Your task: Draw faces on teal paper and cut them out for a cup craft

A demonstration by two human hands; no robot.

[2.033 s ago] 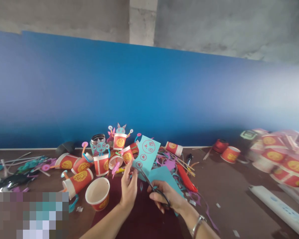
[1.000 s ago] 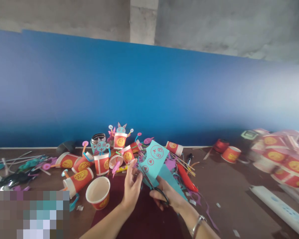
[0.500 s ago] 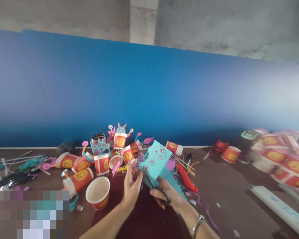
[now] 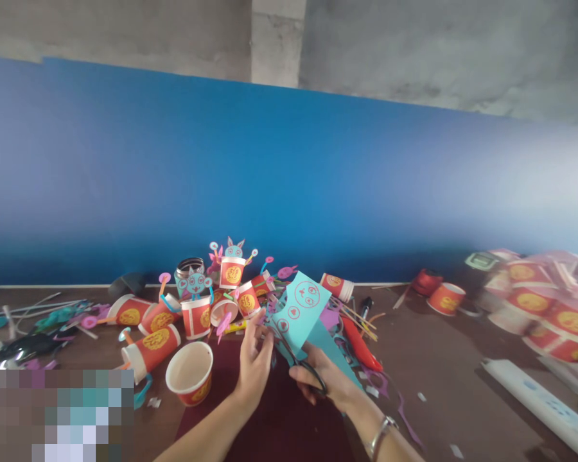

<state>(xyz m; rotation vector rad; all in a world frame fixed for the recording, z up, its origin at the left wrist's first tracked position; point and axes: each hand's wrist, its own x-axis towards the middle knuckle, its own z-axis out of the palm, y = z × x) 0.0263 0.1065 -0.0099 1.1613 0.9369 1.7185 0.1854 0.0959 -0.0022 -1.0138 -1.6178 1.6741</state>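
Observation:
My right hand (image 4: 318,375) grips a pair of scissors (image 4: 308,367) by its dark handles, with the blades pointing up and left at the lower-left edge of a light blue paper sheet (image 4: 303,314). Red outlines of a round face and small circles with hearts are drawn on the paper. My left hand (image 4: 255,359) is closed, thumb and fingers pinched at the paper's left corner close to the scissor tips. The exact grip there is partly hidden. More blue paper (image 4: 334,351) lies beneath, behind my right hand.
An open paper cup (image 4: 189,372) stands left of my left hand. Several red cups (image 4: 197,317) with paper faces and straws crowd the back. On the right are a red tube (image 4: 361,343), a power strip (image 4: 534,404) and a pile of cups (image 4: 549,301). Paper scraps litter the table.
Both hands, the scissors and the paper stay almost in the same place. Only very slight shifts of the fingers and scissor handles show.

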